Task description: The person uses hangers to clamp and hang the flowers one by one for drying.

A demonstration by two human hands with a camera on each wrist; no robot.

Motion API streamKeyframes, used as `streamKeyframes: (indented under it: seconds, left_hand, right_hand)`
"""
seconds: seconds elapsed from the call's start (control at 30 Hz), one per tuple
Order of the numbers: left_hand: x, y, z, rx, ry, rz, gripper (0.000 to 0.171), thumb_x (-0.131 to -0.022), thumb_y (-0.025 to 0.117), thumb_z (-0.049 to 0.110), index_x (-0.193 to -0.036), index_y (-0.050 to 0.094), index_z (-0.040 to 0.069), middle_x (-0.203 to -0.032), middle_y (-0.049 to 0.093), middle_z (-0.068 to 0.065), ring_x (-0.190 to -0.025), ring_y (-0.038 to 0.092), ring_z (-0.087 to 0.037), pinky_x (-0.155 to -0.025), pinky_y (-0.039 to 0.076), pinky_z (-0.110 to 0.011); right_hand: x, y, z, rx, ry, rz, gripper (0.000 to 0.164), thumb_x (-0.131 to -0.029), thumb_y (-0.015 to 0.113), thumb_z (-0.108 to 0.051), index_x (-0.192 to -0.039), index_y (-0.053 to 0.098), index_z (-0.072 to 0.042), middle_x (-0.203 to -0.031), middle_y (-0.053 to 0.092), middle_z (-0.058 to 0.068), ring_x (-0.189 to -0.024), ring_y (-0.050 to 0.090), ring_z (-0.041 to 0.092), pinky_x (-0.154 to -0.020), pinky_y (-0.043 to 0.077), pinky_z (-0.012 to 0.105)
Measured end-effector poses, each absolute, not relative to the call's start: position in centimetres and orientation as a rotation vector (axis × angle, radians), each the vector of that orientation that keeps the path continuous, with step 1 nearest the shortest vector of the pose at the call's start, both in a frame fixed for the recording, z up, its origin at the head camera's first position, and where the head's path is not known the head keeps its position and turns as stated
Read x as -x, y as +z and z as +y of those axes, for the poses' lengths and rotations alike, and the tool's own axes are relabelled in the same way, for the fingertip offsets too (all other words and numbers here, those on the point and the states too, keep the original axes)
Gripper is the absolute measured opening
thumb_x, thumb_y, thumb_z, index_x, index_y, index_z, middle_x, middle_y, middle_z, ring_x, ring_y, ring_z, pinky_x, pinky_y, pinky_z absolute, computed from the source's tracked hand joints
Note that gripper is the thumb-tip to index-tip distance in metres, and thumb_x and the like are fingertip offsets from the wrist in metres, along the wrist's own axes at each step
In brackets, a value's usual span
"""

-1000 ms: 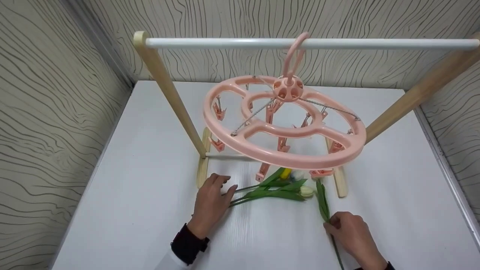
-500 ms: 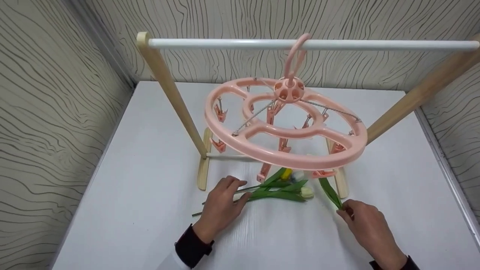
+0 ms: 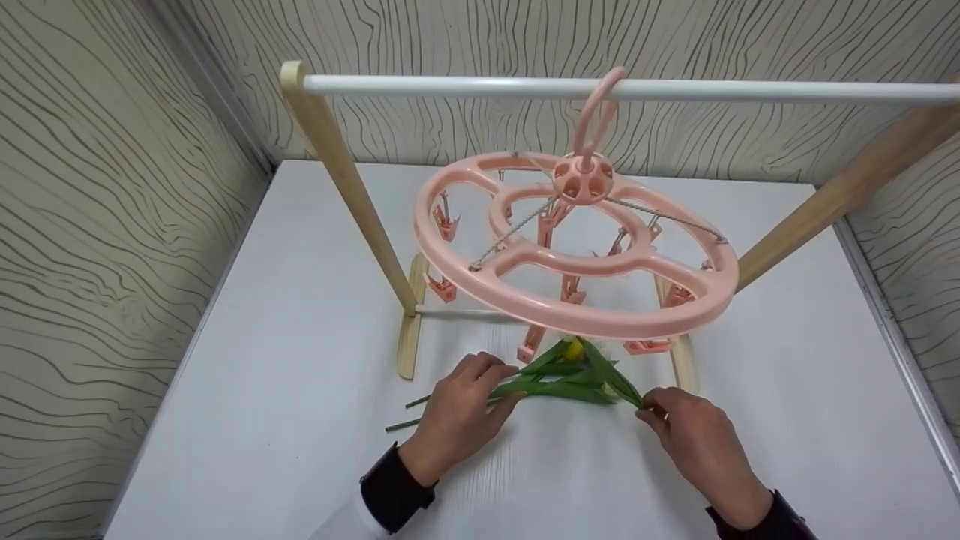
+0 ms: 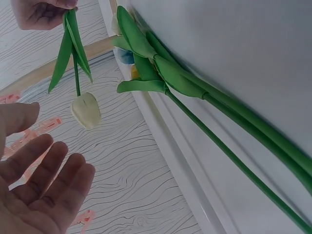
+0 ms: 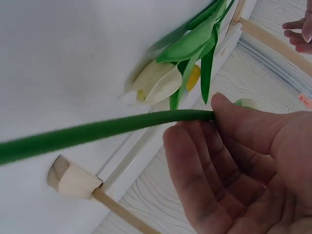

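Observation:
My right hand (image 3: 694, 435) pinches the green stem of an artificial white tulip (image 4: 86, 110) between thumb and fingers. That flower's head is hidden in the head view; its leaves (image 3: 609, 373) slant left over several tulips (image 3: 551, 389) lying on the table. Among those, the right wrist view shows a white blossom (image 5: 158, 82) and a yellow blossom (image 5: 193, 77). My left hand (image 3: 465, 405) hovers by their stems with fingers spread and slightly bent. In the left wrist view a gap separates its fingers from the lying stems (image 4: 243, 122).
A round pink clip hanger (image 3: 577, 315) hangs by its hook from a white rod (image 3: 450, 87), above the flowers. Wooden legs (image 3: 352, 195) hold the rod on both sides. Pink clips (image 3: 530, 343) dangle under the ring. Patterned walls surround the white table (image 3: 285, 337).
My right hand first moved right and up, then back left, bringing the held tulip over the lying ones. My left hand shifted right along the stems.

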State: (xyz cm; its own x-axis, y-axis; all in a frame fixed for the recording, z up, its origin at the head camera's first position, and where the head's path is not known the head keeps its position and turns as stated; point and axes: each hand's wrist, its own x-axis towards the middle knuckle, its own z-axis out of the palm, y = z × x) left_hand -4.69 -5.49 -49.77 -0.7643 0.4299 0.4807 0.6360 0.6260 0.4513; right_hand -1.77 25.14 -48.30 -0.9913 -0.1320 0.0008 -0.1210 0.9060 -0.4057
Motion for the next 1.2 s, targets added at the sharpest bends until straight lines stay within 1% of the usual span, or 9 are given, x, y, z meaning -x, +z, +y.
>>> streamKeyframes:
  seconds: [0.13, 0.27, 0.43, 0.67, 0.8, 0.93, 1.07, 1.2]
  left_hand:
    - [4.9, -49.8, -5.1, 0.895, -0.867, -2.527, 0.029, -0.086, 0.084, 0.021, -0.109, 0.069, 0.012, -0.103, 0.063, 0.000, -0.097, 0.062, -0.014, -0.078, 0.056, -0.021]
    - [5.1, -49.7, -4.7, 0.934, -0.841, -2.528, 0.028, -0.087, 0.084, 0.022, -0.109, 0.070, 0.012, -0.105, 0.064, 0.000, -0.097, 0.062, -0.014, -0.080, 0.056, -0.022]
    - [5.2, -49.8, -4.0, 0.976, -0.769, -2.501, 0.031, -0.085, 0.085, 0.023, -0.110, 0.071, 0.013, -0.106, 0.065, -0.001, -0.098, 0.062, -0.016, -0.081, 0.055, -0.025]
    - [5.1, -50.0, -2.8, 1.042, -0.588, -2.506, 0.032, -0.086, 0.084, 0.027, -0.113, 0.073, 0.014, -0.109, 0.067, 0.001, -0.103, 0.063, -0.015, -0.091, 0.054, -0.028]
    - [5.1, -50.2, -2.2, 1.058, -0.505, -2.515, 0.032, -0.086, 0.084, 0.028, -0.114, 0.075, 0.015, -0.109, 0.067, 0.002, -0.103, 0.061, -0.015, -0.088, 0.054, -0.029]
    - [5.1, -50.4, -1.9, 1.055, -0.393, -2.500, 0.032, -0.085, 0.084, 0.031, -0.113, 0.074, 0.019, -0.106, 0.064, 0.003, -0.100, 0.056, -0.016, -0.084, 0.050, -0.030]
    - [5.2, -50.6, -1.8, 1.066, -0.284, -2.501, 0.028, -0.088, 0.081, 0.035, -0.111, 0.074, 0.020, -0.108, 0.061, 0.002, -0.102, 0.052, -0.016, -0.087, 0.049, -0.032]
    - [5.2, -50.8, -1.7, 1.095, -0.210, -2.512, 0.019, -0.092, 0.077, 0.034, -0.106, 0.075, 0.020, -0.107, 0.062, 0.002, -0.104, 0.055, -0.016, -0.088, 0.049, -0.031]
  right_hand:
    - [2.1, -48.6, 24.5, 0.287, -0.596, 3.098, 0.018, -0.074, 0.089, -0.004, -0.083, 0.075, -0.012, -0.074, 0.067, -0.003, -0.068, 0.066, 0.017, -0.058, 0.054, 0.033]
    - [2.5, -48.7, 23.9, 0.305, -0.538, 3.093, 0.016, -0.075, 0.089, -0.008, -0.084, 0.078, -0.014, -0.072, 0.065, -0.006, -0.068, 0.064, 0.016, -0.055, 0.052, 0.033]
    - [2.8, -48.5, 23.1, 0.335, -0.481, 3.068, 0.016, -0.076, 0.089, -0.010, -0.088, 0.079, -0.015, -0.074, 0.066, -0.006, -0.070, 0.063, 0.015, -0.055, 0.052, 0.031]
    - [3.0, -48.3, 21.7, 0.459, -0.398, 3.101, 0.018, -0.074, 0.091, -0.011, -0.087, 0.080, -0.016, -0.075, 0.066, -0.005, -0.071, 0.062, 0.014, -0.056, 0.053, 0.028]
    - [2.9, -48.3, 21.2, 0.548, -0.331, 3.120, 0.018, -0.074, 0.091, -0.013, -0.088, 0.080, -0.017, -0.076, 0.066, -0.004, -0.069, 0.061, 0.014, -0.054, 0.050, 0.024]
    - [2.9, -48.6, 20.9, 0.662, -0.277, 3.153, 0.020, -0.073, 0.091, -0.016, -0.088, 0.080, -0.019, -0.076, 0.065, -0.006, -0.068, 0.060, 0.013, -0.051, 0.046, 0.021]
    - [2.8, -48.8, 20.6, 0.779, -0.288, 3.194, 0.023, -0.070, 0.093, -0.017, -0.088, 0.079, -0.020, -0.077, 0.066, -0.005, -0.068, 0.060, 0.013, -0.050, 0.046, 0.020]
    - [2.9, -48.9, 20.3, 0.902, -0.277, 3.235, 0.027, -0.067, 0.094, -0.018, -0.089, 0.078, -0.019, -0.080, 0.068, -0.003, -0.067, 0.060, 0.015, -0.050, 0.049, 0.022]
